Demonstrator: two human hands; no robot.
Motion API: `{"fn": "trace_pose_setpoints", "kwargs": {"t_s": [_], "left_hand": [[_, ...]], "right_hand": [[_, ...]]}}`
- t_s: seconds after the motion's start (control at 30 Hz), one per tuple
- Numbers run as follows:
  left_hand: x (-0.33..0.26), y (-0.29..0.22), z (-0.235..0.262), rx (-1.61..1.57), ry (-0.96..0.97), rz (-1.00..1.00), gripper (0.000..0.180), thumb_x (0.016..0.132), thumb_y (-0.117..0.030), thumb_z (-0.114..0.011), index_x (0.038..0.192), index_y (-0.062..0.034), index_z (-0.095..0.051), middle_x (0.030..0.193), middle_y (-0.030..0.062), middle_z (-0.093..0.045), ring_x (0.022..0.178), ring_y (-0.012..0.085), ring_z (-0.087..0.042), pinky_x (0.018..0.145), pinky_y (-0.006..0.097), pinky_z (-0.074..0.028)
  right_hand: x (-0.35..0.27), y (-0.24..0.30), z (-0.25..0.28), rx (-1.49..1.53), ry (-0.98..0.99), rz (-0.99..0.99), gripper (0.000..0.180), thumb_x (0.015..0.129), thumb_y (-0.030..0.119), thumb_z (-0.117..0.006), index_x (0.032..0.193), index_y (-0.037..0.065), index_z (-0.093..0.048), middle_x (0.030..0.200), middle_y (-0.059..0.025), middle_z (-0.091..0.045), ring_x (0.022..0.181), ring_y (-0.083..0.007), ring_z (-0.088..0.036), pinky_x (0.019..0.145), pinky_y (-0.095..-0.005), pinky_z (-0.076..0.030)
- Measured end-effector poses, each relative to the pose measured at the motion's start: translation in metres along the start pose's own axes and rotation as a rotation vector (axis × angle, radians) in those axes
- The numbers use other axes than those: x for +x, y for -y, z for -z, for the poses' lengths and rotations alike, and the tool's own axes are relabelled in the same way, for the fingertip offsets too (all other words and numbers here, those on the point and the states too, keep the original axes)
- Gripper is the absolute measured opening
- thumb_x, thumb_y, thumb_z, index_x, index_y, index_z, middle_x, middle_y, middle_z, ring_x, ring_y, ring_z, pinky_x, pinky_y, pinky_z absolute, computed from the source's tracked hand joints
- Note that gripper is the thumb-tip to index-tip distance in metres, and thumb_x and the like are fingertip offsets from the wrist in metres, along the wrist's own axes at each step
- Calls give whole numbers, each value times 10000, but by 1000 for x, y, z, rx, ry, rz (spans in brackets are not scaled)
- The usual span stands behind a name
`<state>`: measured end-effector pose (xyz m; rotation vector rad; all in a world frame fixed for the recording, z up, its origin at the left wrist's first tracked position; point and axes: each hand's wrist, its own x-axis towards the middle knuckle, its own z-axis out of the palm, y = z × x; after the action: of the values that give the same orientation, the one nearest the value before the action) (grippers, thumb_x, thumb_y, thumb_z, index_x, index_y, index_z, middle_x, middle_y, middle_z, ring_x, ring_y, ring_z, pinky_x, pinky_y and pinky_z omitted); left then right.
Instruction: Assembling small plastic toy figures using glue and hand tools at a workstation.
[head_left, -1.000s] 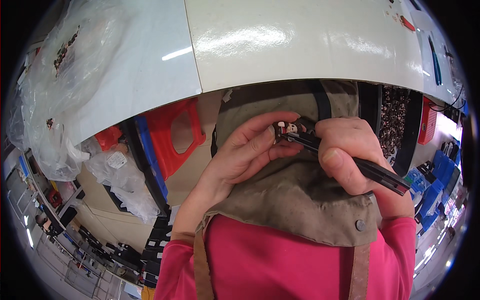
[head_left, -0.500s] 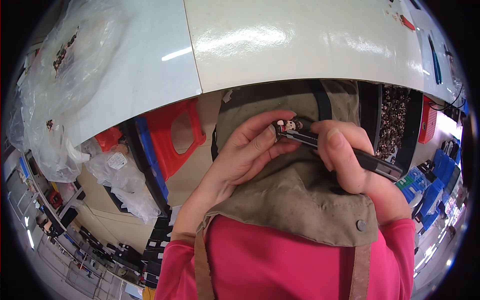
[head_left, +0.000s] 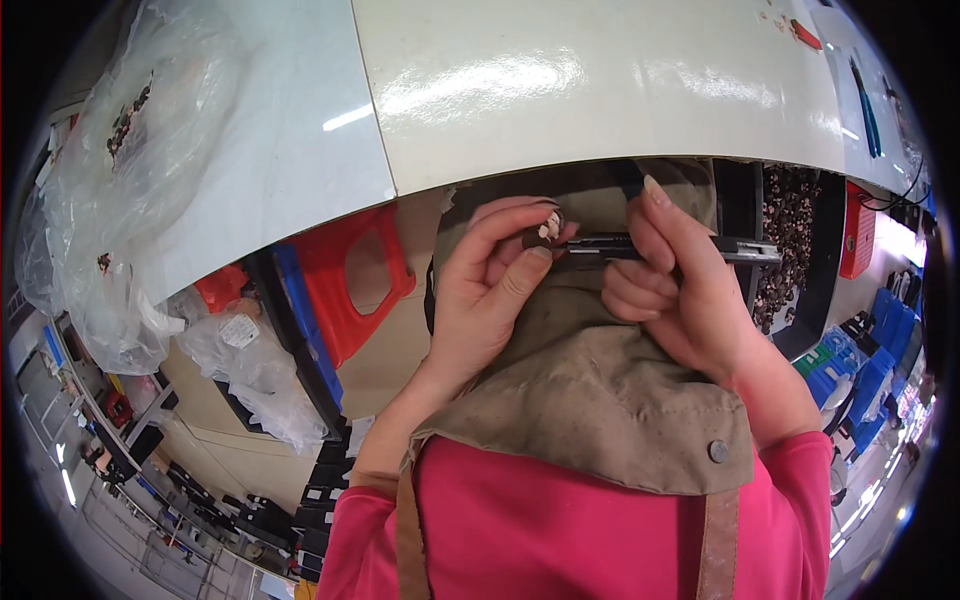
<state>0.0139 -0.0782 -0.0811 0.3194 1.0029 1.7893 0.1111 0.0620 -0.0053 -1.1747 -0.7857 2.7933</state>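
Observation:
Between the thumb and fingers of my left hand (head_left: 482, 285) is a small dark brown and pale figurine (head_left: 549, 229). My fingers partly cover it, and its face cannot be made out. A black utility knife (head_left: 745, 250) lies almost level in my right hand (head_left: 680, 280), whose fingers curl round the handle while the thumb points up. Its front end reaches the lower right side of the figurine; whether the blade touches is too small to tell. Both hands are above my lap, over a brown-green apron (head_left: 590, 380).
A white table (head_left: 600, 90) spans the far side, with a clear plastic bag (head_left: 150, 170) at its left. Right of my lap stands a black bin (head_left: 825, 270) full of small dark and pink pieces. A red stool (head_left: 375, 335) is at the left. Blue-handled pliers (head_left: 867, 115) lie far right.
The figurine has been turned in my left hand, so its face no longer shows. The knife has swung from slanting to nearly level, and my right thumb has lifted off it.

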Motion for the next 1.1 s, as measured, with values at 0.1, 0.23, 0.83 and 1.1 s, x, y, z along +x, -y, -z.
{"fn": "trace_pose_setpoints", "kwargs": {"t_s": [0.1, 0.23, 0.83, 1.1], "left_hand": [[3, -3, 1, 124, -5, -64, 334, 889, -144, -551, 1191, -29, -468, 1269, 128, -416, 1106, 224, -503, 899, 351, -453], [0, -17, -2, -81, -1, 122, 304, 906, -140, -518, 1184, -21, -482, 1232, 126, -462, 1081, 206, -525, 881, 312, -463], [4, -41, -5, -218, 65, 581, 418, 879, -85, -547, 1279, -64, -424, 1132, 86, -559, 1064, 162, -544, 885, 285, -466], [2, -41, -12, -33, 61, 501, 379, 887, -78, -544, 1255, -65, -454, 1091, 65, -587, 1025, 122, -554, 845, 232, -454]], "right_hand": [[0, 2, 1, 26, -24, 6, 413, 965, 342, -345, 612, 131, -306, 478, 56, -193, 426, -63, -170, 421, -215, -176], [-9, 9, 4, -389, -25, 87, 422, 955, 347, -366, 609, 105, -354, 485, 44, -249, 466, -81, -240, 465, -221, -238], [-14, 35, -4, -1080, 232, 217, 399, 879, 262, -488, 576, 8, -431, 509, -69, -447, 460, -198, -448, 464, -309, -331], [-10, 39, 6, -1293, 426, 402, 310, 881, 219, -521, 669, -7, -539, 558, -142, -492, 504, -291, -486, 477, -352, -372]]}}
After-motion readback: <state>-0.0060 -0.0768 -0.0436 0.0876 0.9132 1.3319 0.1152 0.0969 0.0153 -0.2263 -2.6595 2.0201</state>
